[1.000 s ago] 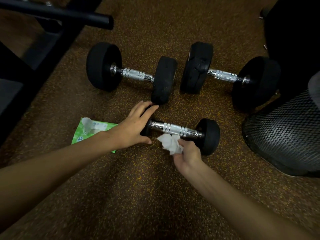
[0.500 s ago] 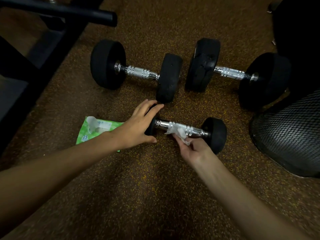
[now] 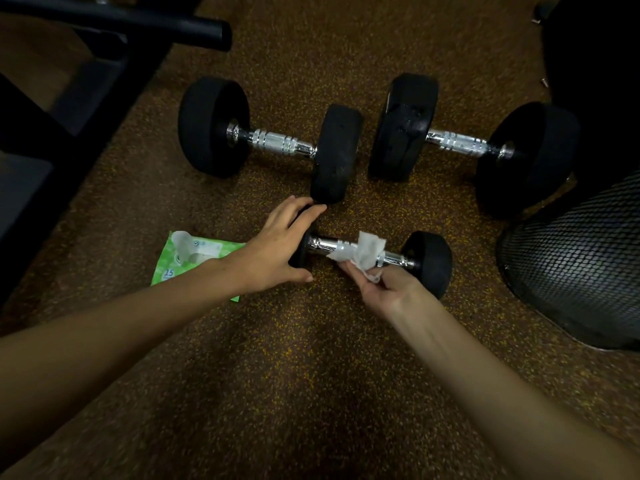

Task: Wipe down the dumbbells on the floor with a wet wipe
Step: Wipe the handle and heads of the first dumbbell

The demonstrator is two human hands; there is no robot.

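Observation:
Three black dumbbells with chrome handles lie on the speckled brown floor. The small dumbbell (image 3: 427, 261) is nearest me. My left hand (image 3: 277, 247) rests over its left head, fingers fairly straight, hiding most of that head. My right hand (image 3: 381, 289) pinches a crumpled white wet wipe (image 3: 363, 252) and presses it on the middle of the chrome handle. Two larger dumbbells lie behind: the left large dumbbell (image 3: 277, 142) and the right large dumbbell (image 3: 460, 140).
A green wet wipe pack (image 3: 187, 258) with its flap open lies on the floor left of my left wrist. A black mesh bin (image 3: 575, 265) stands at the right. Black equipment frame bars (image 3: 104, 19) cross the upper left.
My right hand has carried the wipe from in front of the small dumbbell up onto its chrome handle and slid it rightwards along it. My left hand has stayed on the left head.

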